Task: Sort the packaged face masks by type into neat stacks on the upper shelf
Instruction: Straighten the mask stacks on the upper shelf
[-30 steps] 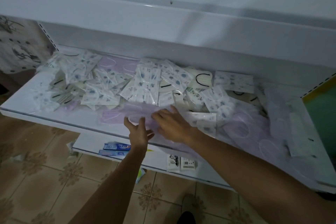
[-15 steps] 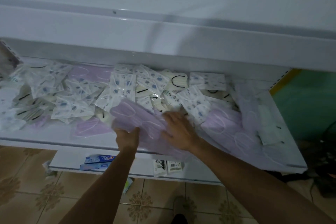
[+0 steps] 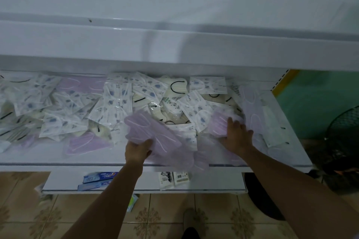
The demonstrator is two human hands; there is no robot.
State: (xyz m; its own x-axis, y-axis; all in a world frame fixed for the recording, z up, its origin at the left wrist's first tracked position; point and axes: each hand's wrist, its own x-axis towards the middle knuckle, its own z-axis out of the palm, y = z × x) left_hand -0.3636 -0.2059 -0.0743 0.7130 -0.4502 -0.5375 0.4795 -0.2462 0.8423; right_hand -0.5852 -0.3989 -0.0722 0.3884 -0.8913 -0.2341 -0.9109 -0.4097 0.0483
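We are standing on the tiled floor [image 3: 165,217]. Just above it, the lower shelf [image 3: 213,182] is carrying two blue toothpaste boxes [image 3: 100,177] and a few small white packets [image 3: 173,178].

Higher up, at the front lip of the wide shelf [image 3: 58,159], our left hand [image 3: 137,150] is gripping a bundle of purple masks [image 3: 153,132]. Its fingers are curling round the near end, and the bundle is overhanging the shelf's front edge.

Toward the right end of the same shelf, our right hand [image 3: 238,136] is lying flat. Its fingers are straight and spread, pressing on another purple pack [image 3: 218,124].

Beyond both hands the packaged masks are lying in a loose jumble. Printed white packs [image 3: 114,103] are spreading across the left and middle, and cream masks with black loops [image 3: 176,87] are sitting at the back centre. A lone purple mask [image 3: 87,142] is lying near the front left.

A further white shelf board [image 3: 174,48] is overhanging it all.
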